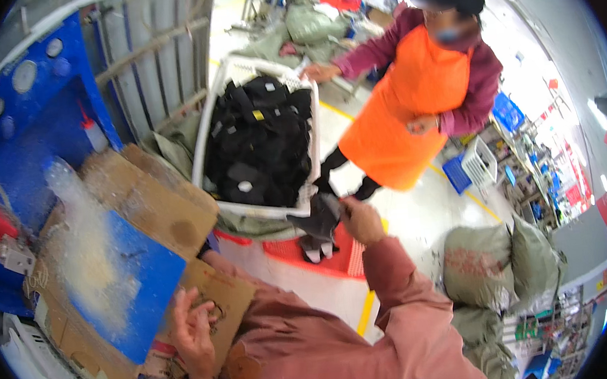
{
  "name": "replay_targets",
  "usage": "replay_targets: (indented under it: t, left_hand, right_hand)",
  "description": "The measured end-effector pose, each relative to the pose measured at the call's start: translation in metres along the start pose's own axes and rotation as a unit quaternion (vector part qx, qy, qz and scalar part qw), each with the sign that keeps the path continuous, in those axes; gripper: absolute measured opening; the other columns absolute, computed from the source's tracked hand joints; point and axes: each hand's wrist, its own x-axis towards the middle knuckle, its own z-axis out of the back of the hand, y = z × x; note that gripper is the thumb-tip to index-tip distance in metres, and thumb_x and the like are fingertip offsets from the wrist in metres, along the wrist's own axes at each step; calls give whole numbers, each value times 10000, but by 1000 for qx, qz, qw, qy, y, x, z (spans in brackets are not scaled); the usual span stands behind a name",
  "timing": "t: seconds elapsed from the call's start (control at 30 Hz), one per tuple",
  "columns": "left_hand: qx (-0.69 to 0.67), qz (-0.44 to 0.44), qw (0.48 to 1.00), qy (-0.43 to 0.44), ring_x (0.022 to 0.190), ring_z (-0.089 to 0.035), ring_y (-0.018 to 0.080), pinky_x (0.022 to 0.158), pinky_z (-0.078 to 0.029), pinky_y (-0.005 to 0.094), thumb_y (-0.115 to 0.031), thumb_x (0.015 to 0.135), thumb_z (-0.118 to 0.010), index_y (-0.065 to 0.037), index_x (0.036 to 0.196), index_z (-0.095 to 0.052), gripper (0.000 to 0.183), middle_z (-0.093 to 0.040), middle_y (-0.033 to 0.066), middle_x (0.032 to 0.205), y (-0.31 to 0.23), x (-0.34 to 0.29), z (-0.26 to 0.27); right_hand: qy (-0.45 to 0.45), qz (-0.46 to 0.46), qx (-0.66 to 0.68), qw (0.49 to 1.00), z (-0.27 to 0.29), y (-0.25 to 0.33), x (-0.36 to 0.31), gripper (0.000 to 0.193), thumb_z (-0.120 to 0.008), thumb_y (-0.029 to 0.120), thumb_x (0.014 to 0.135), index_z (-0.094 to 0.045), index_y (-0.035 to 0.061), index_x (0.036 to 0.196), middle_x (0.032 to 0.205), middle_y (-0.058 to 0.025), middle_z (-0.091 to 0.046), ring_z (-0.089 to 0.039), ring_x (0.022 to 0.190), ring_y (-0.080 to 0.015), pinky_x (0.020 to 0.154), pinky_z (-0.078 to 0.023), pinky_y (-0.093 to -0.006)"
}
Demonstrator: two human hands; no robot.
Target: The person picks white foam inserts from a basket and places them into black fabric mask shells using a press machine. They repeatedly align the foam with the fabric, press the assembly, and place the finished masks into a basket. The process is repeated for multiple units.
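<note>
My right hand (364, 220) is closed on the edge of a dark grey, cloth-like piece (318, 218), held out over a red plastic basket (351, 251). Light-coloured pieces hang or lie just below it; I cannot tell which. Nearer to me on the left, my left hand (194, 335) is empty, its fingers apart and slightly bent, beside a brown cardboard sheet (212, 296). Beyond the red basket stands a white plastic basket (204, 144) heaped with black, cloth-like pieces (260, 139), a few with small pale or yellow labels.
A co-worker in an orange apron (407, 103) stands at the far right, one hand on the white basket's rim. At left, a blue machine (34, 118) with gauges adjoins cardboard and a dusty blue board (146, 273). Stuffed sacks (477, 268) sit at right.
</note>
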Motion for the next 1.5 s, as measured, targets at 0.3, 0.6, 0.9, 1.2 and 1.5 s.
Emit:
replay_targets:
  t: [0.3, 0.6, 0.9, 1.2, 1.5]
  left_hand:
    - [0, 28, 999, 39, 1024, -655, 184, 768, -557, 280, -48, 1014, -500, -9, 1474, -411, 471, -556, 149, 1393, 16, 7, -21]
    - [63, 85, 993, 50, 1030, -659, 188, 779, -557, 285, -53, 1010, -507, 6, 1470, -415, 473, -564, 149, 1381, 21, 23, -46]
    - [89, 113, 988, 61, 1069, -662, 203, 806, -573, 310, -79, 1004, -536, -7, 1467, -431, 480, -566, 149, 1381, 27, 30, -54]
    - [59, 111, 989, 78, 1042, -674, 210, 797, -582, 316, -96, 1002, -554, 1, 1455, -438, 478, -581, 150, 1345, 31, 26, -40]
    - [-5, 90, 995, 51, 1027, -672, 209, 799, -590, 323, -70, 998, -557, -6, 1468, -418, 495, -556, 173, 1363, 40, 10, -20]
  right_hand:
    - [-32, -180, 36, 982, -24, -174, -35, 310, -628, 233, 882, -678, -51, 994, 724, -197, -694, -702, 607, -289, 595, -542, -403]
    - [-9, -407, 131, 904, -100, -311, -62, 286, -605, 176, 911, -653, -49, 1079, 848, -161, -726, -740, 664, -243, 503, -590, -348]
    - [71, -423, 52, 902, -130, -341, -90, 995, -826, 535, 730, -448, -122, 1375, 1311, -347, -562, -543, 1266, -421, 1052, -448, -432]
    - [93, -199, 235, 947, -114, -210, -36, 395, -715, 263, 893, -672, 12, 1195, 1034, -136, -726, -694, 962, -235, 846, -549, -347]
    - [172, -102, 414, 888, -64, -59, 36, 479, -653, 297, 961, -586, -15, 1319, 1151, -92, -672, -635, 1021, -175, 839, -529, -304]
